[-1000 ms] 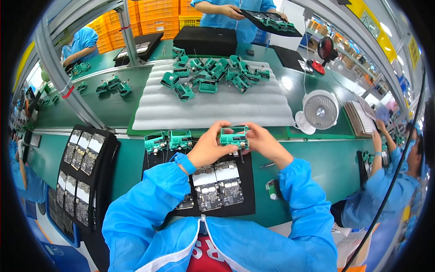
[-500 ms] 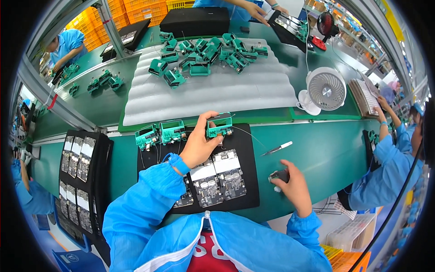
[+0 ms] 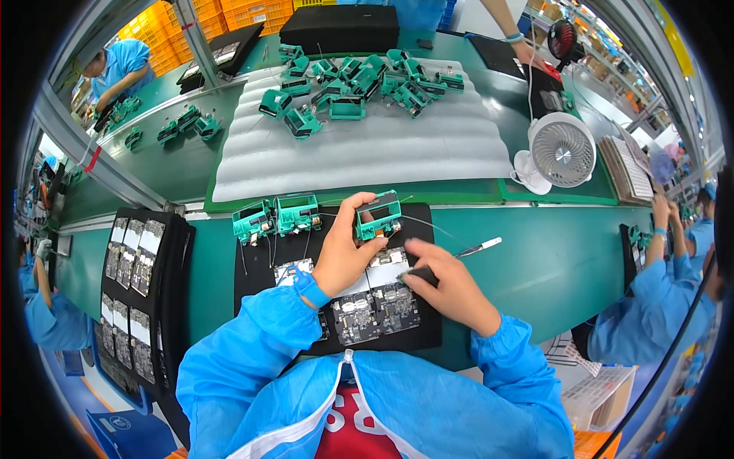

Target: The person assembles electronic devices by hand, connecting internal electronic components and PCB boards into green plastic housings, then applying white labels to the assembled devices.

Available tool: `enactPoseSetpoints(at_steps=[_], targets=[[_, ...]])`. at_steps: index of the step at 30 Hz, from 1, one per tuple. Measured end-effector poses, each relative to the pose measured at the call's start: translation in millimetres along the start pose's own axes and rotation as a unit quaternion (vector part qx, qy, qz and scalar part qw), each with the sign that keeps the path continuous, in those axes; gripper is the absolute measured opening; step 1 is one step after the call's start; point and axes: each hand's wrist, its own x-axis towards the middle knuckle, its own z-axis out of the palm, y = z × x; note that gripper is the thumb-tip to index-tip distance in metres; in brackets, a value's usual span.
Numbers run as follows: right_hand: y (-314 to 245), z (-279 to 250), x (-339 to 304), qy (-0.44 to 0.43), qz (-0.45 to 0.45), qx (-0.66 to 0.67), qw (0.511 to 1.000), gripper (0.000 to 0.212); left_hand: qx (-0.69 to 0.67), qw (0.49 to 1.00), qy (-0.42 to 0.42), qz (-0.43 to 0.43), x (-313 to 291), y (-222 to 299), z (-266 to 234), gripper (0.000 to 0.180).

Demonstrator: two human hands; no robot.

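Holds green frame (image 3: 376,226) in left hand (image 3: 342,254), clamped by its left end between thumb and fingers, over the far edge of black mat (image 3: 251,286). Runs roughly left to right along its long axis, with the right end swung away from the body. In right hand (image 3: 453,292), grasps dark piece (image 3: 423,275), partly hidden, between thumb and fingers, to the frame's near right, close but apart.
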Motion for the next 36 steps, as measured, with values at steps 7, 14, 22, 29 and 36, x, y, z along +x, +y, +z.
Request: enactPoseSetpoints(at_steps=[7,14,22,29,36], targets=[[-20,18,-30,-0.04,-0.049,0.085,0.994,0.021,0.132,0.988,0.007,0.077,-3,-4,4,0.069],[-19,22,-33,-0.032,-0.022,0.107,0.993,0.019,0.162,0.985,-0.009,0.051,-7,2,5,0.07],[-23,22,-31,-0.035,-0.016,0.093,0.995,0.022,0.25,0.959,-0.019,0.133,-7,2,9,0.07],[-19,-9,2,-0.008,-0.009,0.054,0.998,0.017,0.243,0.96,-0.015,0.139,-6,-4,8,0.069],[2,1,43,-0.03,-0.163,-0.165,0.972,0.017,0.235,0.961,-0.041,0.14,-6,-4,3,0.071]])
